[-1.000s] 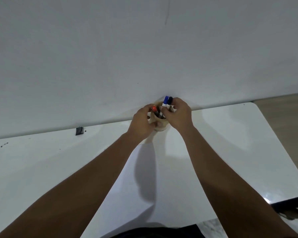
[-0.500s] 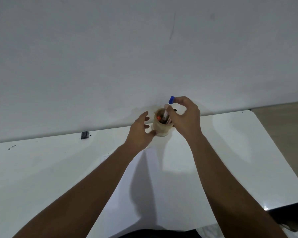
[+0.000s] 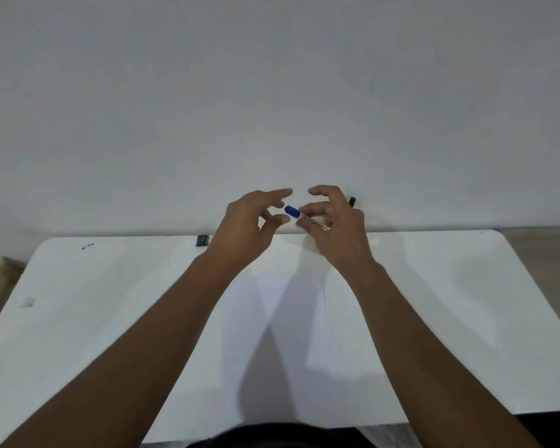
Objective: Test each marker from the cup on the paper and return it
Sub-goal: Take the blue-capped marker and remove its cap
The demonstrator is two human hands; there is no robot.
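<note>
My right hand point(image 3: 337, 227) holds a marker with a blue cap point(image 3: 292, 211), lying nearly level with the cap pointing left. My left hand point(image 3: 249, 224) hovers just left of the cap with its fingers spread, thumb and forefinger close to the cap but apart from it. The cup is hidden behind my right hand; only a black marker cap point(image 3: 352, 201) pokes out past it. A white sheet of paper point(image 3: 291, 334) lies on the white table point(image 3: 94, 318) under my forearms.
A white wall rises right behind the table's far edge. A small black object point(image 3: 202, 240) sits at the back edge, left of my hands. A few dark specks point(image 3: 87, 246) mark the far left corner. Floor shows at both sides.
My right hand has lifted the blue-capped marker out of the cup and turned it level. My left hand has let go of the cup and come up beside the cap.
</note>
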